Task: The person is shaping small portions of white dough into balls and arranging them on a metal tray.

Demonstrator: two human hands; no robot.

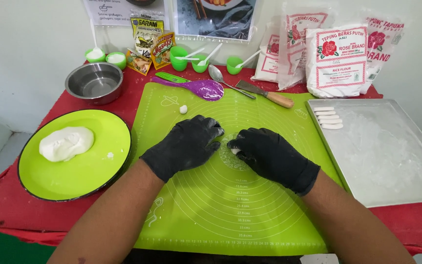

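Both my hands wear black gloves and rest side by side on a green silicone baking mat (pixel 211 205). My left hand (pixel 187 144) lies palm down with its fingers curled at the mat's middle. My right hand (pixel 264 152) presses on a small white piece of dough (pixel 234 151) that peeks out under its fingertips. A tiny dough ball (pixel 183 109) sits alone on the mat farther back. A large lump of white dough (pixel 66 143) lies on a green round plate (pixel 98 166) at the left.
A metal tray (pixel 387 161) at the right holds several rolled dough sticks (pixel 329 118). At the back stand a steel bowl (pixel 94 81), a purple rice paddle (pixel 196 87), a spoon (pixel 217 74), a knife (pixel 264 94), small green cups (pixel 179 58), seasoning packets and flour bags (pixel 335 61).
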